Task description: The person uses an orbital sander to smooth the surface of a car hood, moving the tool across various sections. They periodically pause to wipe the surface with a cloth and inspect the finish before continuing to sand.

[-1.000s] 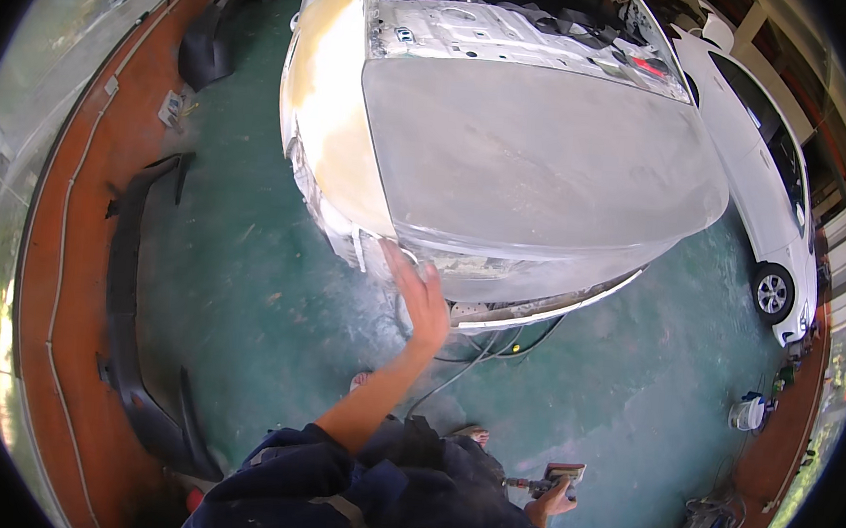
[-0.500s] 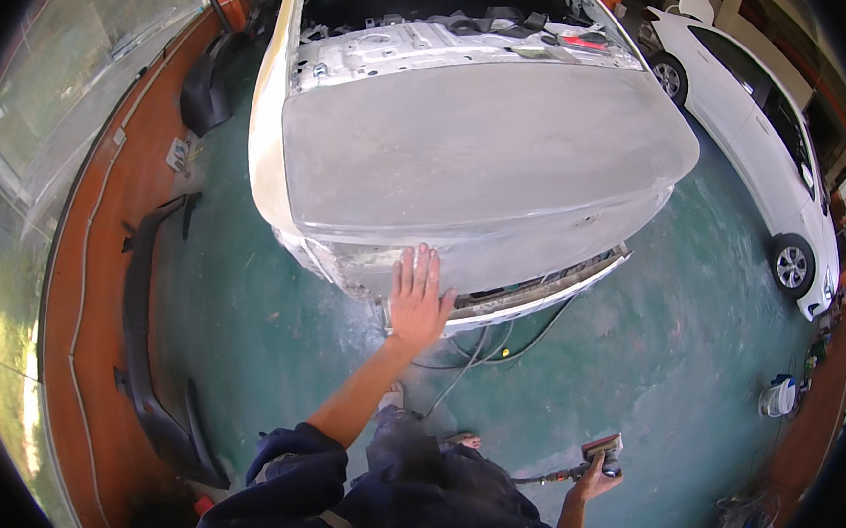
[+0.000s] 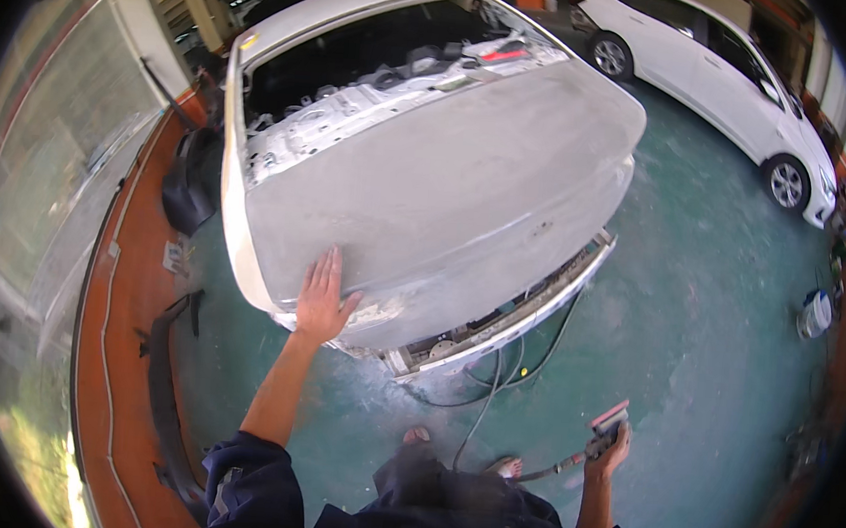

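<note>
Grey panel [image 3: 439, 177], left hand [image 3: 320, 306] flat, right [image 3: 610, 458] gripping sander [image 3: 604, 437]

The left hand [image 3: 321, 306] pretty much blocks whatever patch of the grey trunk lid [image 3: 449, 178] sits behind it, and its palm can't be seen. Over on the right hand [image 3: 609, 454], some fingers are lost behind the sander [image 3: 604, 430], whose lower body it covers. The sander's hose [image 3: 566, 464] vanishes behind the dark clothing [image 3: 465, 510], which the bottom edge chops off. A sleeve [image 3: 256, 478] hides one end of the black bumper [image 3: 166, 403]. The car's dark rear opening [image 3: 325, 53] is too murky to read, and the right-hand wall clutter [image 3: 838, 256] is just tiny blur.
</note>
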The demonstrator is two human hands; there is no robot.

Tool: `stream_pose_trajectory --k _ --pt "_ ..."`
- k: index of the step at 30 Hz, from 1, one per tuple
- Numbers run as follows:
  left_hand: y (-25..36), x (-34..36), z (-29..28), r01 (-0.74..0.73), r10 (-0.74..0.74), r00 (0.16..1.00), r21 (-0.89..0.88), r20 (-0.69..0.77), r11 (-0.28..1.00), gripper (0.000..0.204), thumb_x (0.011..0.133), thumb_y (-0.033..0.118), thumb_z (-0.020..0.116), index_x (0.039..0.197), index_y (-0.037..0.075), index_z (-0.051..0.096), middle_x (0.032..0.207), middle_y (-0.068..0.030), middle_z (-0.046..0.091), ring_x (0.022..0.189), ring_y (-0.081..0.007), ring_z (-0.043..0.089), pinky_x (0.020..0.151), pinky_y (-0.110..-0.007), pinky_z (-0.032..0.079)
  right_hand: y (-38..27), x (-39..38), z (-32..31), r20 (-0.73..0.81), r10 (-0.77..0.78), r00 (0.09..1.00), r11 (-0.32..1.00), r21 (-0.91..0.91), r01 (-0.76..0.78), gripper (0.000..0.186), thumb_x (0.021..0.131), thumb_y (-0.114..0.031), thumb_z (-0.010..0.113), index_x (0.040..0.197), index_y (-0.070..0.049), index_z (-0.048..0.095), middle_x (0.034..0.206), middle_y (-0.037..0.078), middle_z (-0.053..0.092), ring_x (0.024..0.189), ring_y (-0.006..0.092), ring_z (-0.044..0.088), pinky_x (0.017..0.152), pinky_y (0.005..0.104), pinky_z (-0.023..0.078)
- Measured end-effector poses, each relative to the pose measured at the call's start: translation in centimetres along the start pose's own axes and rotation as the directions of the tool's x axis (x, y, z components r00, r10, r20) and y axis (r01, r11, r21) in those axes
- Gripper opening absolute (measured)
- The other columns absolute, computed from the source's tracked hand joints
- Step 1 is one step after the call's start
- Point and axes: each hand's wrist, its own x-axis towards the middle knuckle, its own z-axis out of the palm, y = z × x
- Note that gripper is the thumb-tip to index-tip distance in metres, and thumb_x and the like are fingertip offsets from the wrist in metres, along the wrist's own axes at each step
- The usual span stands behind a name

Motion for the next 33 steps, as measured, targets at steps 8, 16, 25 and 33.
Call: stream_pose_trajectory --k 8,16,25,33 --pt "0.2 11.1 -2.4 -0.493 0.526 0.801 -0.182 0.286 0.851 0.085 0.096 0.033 0.058 0.162 -0.005 0.021 0.169 -0.0232 0.026 0.157 -0.0417 0.022 0.128 -0.054 0.015 2.7 -9.6 20.9 0.462 0.036 0.886 0.725 0.598 -0.341 0.036 0.101 -0.040 0.056 0.115 -0.007 0.065 0.088 0.008 0.071 0.062 0.0212 0.066 0.051 0.0358 0.055" --pt "2.0 14.4 2.5 -0.634 0.749 0.633 -0.423 0.197 0.647 0.082 0.103 0.048 0.042 0.162 -0.005 0.025 0.169 -0.0231 0.027 0.157 -0.0398 0.024 0.128 -0.048 0.015 18.2 -24.1 31.8 0.046 0.115 0.992 0.864 0.488 -0.123 0.037 0.096 -0.017 0.069 0.128 -0.007 0.055 0.097 0.005 0.063 0.074 0.0104 0.063 0.058 0.0280 0.055" --pt "2.1 12.7 3.2 -0.468 0.669 0.721 -0.585 0.181 0.663 0.095 0.097 0.063 0.042 0.165 -0.001 0.023 0.171 -0.0160 0.025 0.158 -0.0279 0.023 0.129 -0.044 0.016 24.5 -31.5 42.5 0.015 -0.120 0.993 0.979 0.166 0.116 0.062 0.079 -0.013 0.084 0.128 -0.004 0.048 0.116 0.014 0.057 0.103 0.0231 0.063 0.091 0.0365 0.052" --pt "3.0 12.8 3.2 -0.472 0.686 0.711 -0.616 0.156 0.630 0.085 0.103 0.055 0.037 0.163 -0.004 0.025 0.170 -0.0176 0.027 0.157 -0.0285 0.025 0.129 -0.044 0.016 23.8 -31.9 45.8 0.057 -0.094 0.994 0.982 0.170 0.083 0.067 0.080 -0.019 0.086 0.129 -0.002 0.044 0.113 0.017 0.057 0.089 0.0289 0.066 0.076 0.0397 0.055"
